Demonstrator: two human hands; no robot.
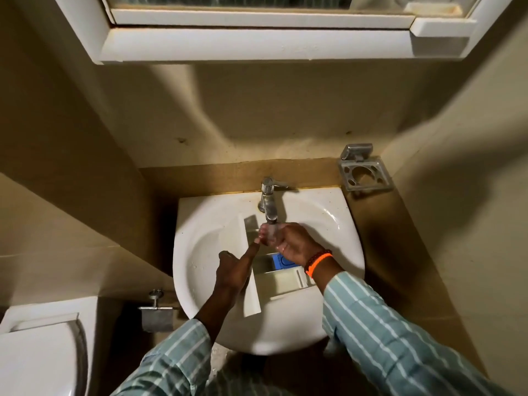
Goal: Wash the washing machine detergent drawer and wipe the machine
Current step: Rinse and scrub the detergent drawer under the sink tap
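Head view, setting: a white basin [200,252] fixed in a beige tiled corner; a chrome tap [268,200] at its back rim; water seems to run from the spout, though blur makes this uncertain.
Detergent drawer [281,281]: white plastic, lying in the basin bowl under both hands; its long axis runs from the tap toward the person; a blue insert [281,260] shows in one compartment (partly hidden by the wrist).
Left hand [233,267]: resting on the drawer's left side; forefinger stretched toward the tap, other fingers curled; no visible clamp on the drawer.
Right hand [294,242]: just under the spout, fingers bunched together in the stream; whether they pinch anything, I cannot tell.
Key relation: the drawer lies directly beneath and toward the person from the right fingers; the left hand already touches it, so it is likely the steadying hand.
Nearby: a toilet cistern [37,352] at lower left.
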